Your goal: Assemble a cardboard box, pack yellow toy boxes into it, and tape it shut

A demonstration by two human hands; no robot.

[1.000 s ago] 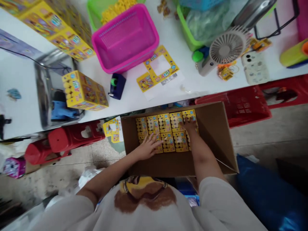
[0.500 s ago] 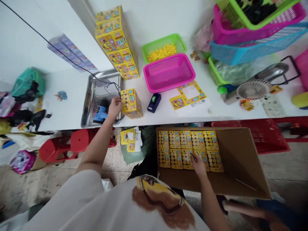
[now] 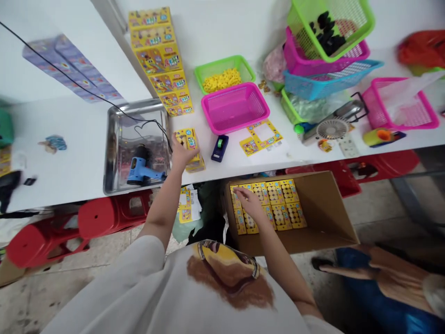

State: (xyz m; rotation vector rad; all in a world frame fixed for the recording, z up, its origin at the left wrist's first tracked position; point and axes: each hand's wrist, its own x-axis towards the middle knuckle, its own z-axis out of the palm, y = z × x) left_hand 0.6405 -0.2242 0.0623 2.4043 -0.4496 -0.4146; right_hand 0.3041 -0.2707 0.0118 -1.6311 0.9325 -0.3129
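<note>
My left hand (image 3: 182, 154) is on a yellow display box (image 3: 192, 139) that stands near the table's front edge. Its thumb and fingers span the box, gripping it from above and hiding part of the top. Over the open cardboard carton (image 3: 323, 236) hovers my right hand (image 3: 251, 203), fingers loosely apart with nothing visible in them. Beneath it, several matching yellow boxes (image 3: 288, 190) are packed in two rows inside the carton. A tall stack of the same boxes (image 3: 160, 60) rises at the back of the table.
Left of the box, a metal tray (image 3: 107, 153) holds a blue heat gun (image 3: 139, 170) with a black cord. A tape dispenser (image 3: 219, 148), a pink basket (image 3: 236, 109), a green basket (image 3: 248, 69) of yellow pieces and a small fan (image 3: 332, 129) are rightward. Another person's arm (image 3: 392, 278) is lower right.
My left hand has moved from beside the yellow box onto it. My right hand has shifted left and towards the carton's far side. The head view has turned rightward.
</note>
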